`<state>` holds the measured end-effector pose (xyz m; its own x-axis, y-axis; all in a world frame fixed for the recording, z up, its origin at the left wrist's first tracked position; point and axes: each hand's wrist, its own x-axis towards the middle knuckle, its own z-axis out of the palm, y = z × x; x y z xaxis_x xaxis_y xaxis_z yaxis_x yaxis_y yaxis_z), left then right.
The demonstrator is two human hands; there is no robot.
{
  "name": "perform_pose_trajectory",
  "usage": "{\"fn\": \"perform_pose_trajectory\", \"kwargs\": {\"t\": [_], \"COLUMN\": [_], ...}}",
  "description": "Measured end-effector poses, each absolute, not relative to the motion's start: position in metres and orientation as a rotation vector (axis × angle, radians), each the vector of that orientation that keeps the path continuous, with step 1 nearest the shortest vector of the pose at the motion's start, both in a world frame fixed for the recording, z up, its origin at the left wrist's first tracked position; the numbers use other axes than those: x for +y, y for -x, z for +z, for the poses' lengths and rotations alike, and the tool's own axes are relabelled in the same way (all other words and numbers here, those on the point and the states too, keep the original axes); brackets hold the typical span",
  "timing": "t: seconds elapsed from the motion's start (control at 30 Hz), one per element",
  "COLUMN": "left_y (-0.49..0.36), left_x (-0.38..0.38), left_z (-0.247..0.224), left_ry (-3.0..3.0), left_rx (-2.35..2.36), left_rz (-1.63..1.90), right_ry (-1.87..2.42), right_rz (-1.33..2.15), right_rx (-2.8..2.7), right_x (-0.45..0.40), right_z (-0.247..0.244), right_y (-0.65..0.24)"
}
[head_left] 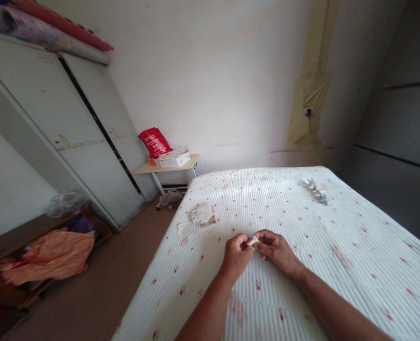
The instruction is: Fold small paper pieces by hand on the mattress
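My left hand (237,257) and my right hand (277,251) meet over the near middle of a white quilted bed cover (245,208) with small red marks. Between their fingertips is a small folded piece of paper (253,240), pinched from both sides. Printed paper pieces (203,217) lie on the cover to the left, beyond my left hand. Farther back on the right rests a row of small folded paper shapes (315,191), too blurred to make out in detail.
A small side table (144,168) bears a red bag (155,142) and a white box (176,160) at the back left. Tall cabinets (78,118) stand left, with rolled mats on top. An orange plastic bag (53,255) lies on a low shelf.
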<state>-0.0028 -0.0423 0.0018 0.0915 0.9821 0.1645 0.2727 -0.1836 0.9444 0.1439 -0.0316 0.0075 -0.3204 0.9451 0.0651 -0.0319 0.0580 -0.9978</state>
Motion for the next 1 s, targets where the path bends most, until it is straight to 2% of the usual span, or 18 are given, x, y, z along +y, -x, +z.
{"fn": "perform_pose_trajectory", "kwargs": {"t": [0.37, 0.63, 0.8, 1.0], "left_y": [-0.001, 0.001, -0.004, -0.01], "left_x": [-0.04, -0.042, -0.043, -0.048], "left_z": [-0.002, -0.002, 0.002, 0.002], "left_ry": [-1.424, -1.516, -1.739, -1.985], "left_rx": [1.141, 1.252, 1.573, 1.862], "left_rz": [1.255, 1.138, 0.962, 0.742], "right_ry": [1.089, 1.23, 1.477, 1.763], "right_rz": [1.317, 1.333, 1.091, 0.629], "right_rx": [-1.482, -1.584, -1.769, -2.045], "right_x": [-0.031, -0.026, -0.021, -0.022], "right_z": [0.01, 0.017, 0.01, 0.014], "right_y": [-0.145, -0.147, -0.147, -0.143]}}
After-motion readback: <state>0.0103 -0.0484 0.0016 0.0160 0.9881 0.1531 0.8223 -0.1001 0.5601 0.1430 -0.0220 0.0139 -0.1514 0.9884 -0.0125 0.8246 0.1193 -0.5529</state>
